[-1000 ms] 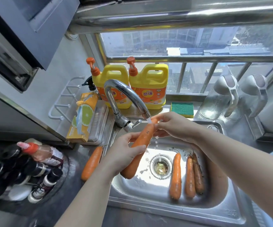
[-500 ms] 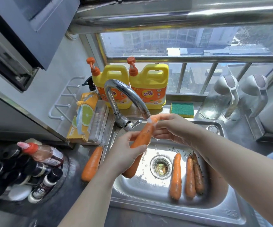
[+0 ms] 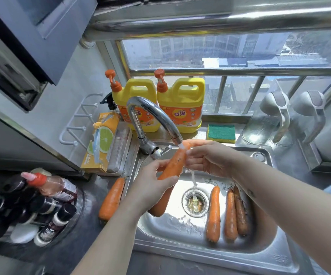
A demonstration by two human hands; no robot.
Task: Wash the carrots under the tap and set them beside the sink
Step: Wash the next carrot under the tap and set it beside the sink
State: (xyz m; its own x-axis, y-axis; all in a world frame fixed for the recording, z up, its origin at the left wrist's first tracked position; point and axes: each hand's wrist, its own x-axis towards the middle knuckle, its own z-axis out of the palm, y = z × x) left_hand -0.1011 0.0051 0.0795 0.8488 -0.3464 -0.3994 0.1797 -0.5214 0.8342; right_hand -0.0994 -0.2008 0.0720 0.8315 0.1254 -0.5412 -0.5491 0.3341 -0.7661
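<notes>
Left hand, right hand grip carrot; sponge behind.

Tap: behind the sink, spout over it.
Held carrot: under the spout, between left hand and right hand.
Three carrots: in the sink, side by side, right of the drain.
Lone carrot: on the counter, just left of the sink.
Jugs: two, behind the tap.
Sponge: right of the jugs.
Box: left of the tap.
Bottles: far left on the counter.
</notes>
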